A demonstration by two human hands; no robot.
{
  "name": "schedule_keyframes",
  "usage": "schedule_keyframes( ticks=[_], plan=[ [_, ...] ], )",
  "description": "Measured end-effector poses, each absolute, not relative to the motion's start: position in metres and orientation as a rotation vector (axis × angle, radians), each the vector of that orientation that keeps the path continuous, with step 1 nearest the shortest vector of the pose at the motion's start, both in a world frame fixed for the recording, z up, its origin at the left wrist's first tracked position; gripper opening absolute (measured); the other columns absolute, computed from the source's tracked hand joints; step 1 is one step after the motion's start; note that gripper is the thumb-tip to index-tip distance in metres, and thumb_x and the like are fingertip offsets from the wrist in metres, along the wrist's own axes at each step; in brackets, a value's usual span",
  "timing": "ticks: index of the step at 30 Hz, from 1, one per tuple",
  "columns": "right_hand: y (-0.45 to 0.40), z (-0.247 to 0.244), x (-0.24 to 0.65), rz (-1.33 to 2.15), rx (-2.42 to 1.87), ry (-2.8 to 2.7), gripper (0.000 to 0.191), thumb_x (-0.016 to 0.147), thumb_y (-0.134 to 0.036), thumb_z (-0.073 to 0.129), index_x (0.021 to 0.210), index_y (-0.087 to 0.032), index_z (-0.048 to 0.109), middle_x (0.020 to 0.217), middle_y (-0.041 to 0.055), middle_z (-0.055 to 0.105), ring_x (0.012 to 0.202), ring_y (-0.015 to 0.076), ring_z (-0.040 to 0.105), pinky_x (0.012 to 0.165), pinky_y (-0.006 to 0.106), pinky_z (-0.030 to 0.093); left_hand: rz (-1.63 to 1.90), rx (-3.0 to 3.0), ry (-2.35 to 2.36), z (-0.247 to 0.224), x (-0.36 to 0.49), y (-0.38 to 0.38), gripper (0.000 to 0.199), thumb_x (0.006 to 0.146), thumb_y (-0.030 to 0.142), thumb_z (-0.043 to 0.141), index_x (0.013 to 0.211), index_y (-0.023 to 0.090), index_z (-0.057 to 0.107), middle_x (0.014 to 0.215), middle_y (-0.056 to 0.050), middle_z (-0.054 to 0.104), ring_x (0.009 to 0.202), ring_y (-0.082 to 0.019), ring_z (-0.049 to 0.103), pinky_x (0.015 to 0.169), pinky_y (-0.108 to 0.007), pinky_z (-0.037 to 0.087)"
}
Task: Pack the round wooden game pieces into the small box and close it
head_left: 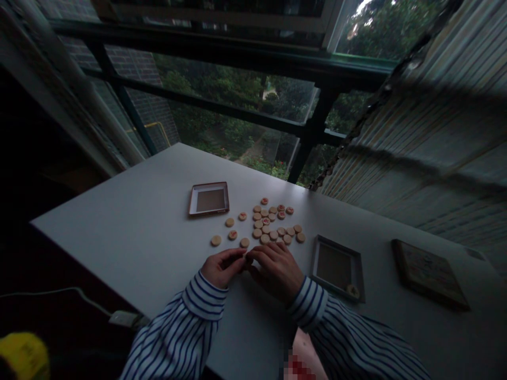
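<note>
My left hand (224,266) and my right hand (277,269) meet fingertip to fingertip over the near part of the white table (130,216). Both are closed in a pinch; whatever lies between the fingers is too small and dark to make out. Just beyond them are round wooden Chinese chess pieces, most with a plain face up and several showing red characters. One plain piece (244,242) lies right by the left fingertips. Another plain piece (216,240) sits further left, near a red-marked piece (233,235). The main cluster (265,230) spreads beyond my right hand, which partly covers its near edge.
A shallow box lid (190,203) lies at the back left of the pieces. Right of my hand stands an open tray (358,264) with one piece (352,291) in its near corner. A dark flat box (430,272) lies further right. A white plug (123,318) with a cable hangs by the left edge.
</note>
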State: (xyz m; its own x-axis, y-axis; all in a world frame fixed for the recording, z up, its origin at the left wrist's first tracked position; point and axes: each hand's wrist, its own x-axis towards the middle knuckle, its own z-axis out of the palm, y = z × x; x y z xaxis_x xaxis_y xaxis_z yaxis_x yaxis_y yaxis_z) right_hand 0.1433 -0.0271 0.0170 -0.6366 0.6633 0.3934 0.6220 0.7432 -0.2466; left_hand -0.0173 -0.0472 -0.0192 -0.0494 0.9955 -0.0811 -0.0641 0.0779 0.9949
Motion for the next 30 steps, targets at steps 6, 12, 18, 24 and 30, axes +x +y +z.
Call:
schedule_keyframes(
  ticks=[6, 12, 18, 24, 30],
  plan=[
    [-0.025, 0.012, 0.144, 0.074, -1.039, -2.536, 0.008, 0.081, -0.027, 0.049, 0.086, -0.022, 0.055, 0.084, 0.0013, 0.064, 0.081, 0.0143, 0.051, 0.074, 0.03, 0.03, 1.305, 1.18, 1.444, -0.021, -0.022, -0.044, 0.031, 0.067, 0.038, 0.059, 0.085, 0.013, 0.063, 0.065, -0.005, 0.067, 0.06, -0.015, 0.064, 0.053, -0.023, 0.053],
    [-0.024, 0.005, 0.144, 0.024, -1.034, -2.626, 0.009, 0.081, -0.027, 0.051, 0.089, -0.023, 0.055, 0.085, 0.0012, 0.065, 0.084, 0.0158, 0.05, 0.074, 0.032, 0.028, 1.38, 1.383, 1.535, -0.028, -0.026, -0.042, 0.023, 0.069, 0.032, 0.058, 0.084, 0.015, 0.063, 0.067, -0.003, 0.066, 0.06, -0.013, 0.063, 0.059, -0.022, 0.052],
    [-0.025, 0.007, 0.142, -0.02, -1.014, -2.645, 0.009, 0.083, -0.027, 0.049, 0.088, -0.023, 0.055, 0.083, 0.0011, 0.065, 0.085, 0.0163, 0.05, 0.078, 0.035, 0.027, 1.449, 1.775, 1.539, -0.019, -0.028, -0.032, 0.02, 0.074, 0.027, 0.052, 0.087, 0.017, 0.063, 0.084, -0.005, 0.065, 0.066, -0.012, 0.06, 0.058, -0.022, 0.051],
    [-0.025, 0.006, 0.143, -0.044, -0.983, -2.646, 0.007, 0.082, -0.025, 0.05, 0.085, -0.023, 0.056, 0.08, 0.0003, 0.065, 0.085, 0.016, 0.049, 0.087, 0.04, 0.022, 1.399, 2.298, 1.5, 0.0, -0.035, -0.001, 0.016, 0.075, 0.019, 0.051, 0.087, 0.016, 0.062, 0.084, -0.006, 0.066, 0.08, -0.016, 0.061, 0.074, -0.029, 0.048],
    [-0.024, 0.003, 0.145, -0.074, -0.938, -2.646, 0.009, 0.082, -0.026, 0.05, 0.088, -0.025, 0.056, 0.079, -0.0019, 0.065, 0.087, 0.0156, 0.048, 0.094, 0.045, 0.014, 1.341, 2.538, 1.449, -0.012, -0.041, 0.012, 0.013, 0.074, 0.019, 0.052, 0.082, 0.017, 0.062, 0.081, -0.005, 0.068, 0.08, -0.018, 0.06, 0.076, -0.033, 0.046]
  ],
)
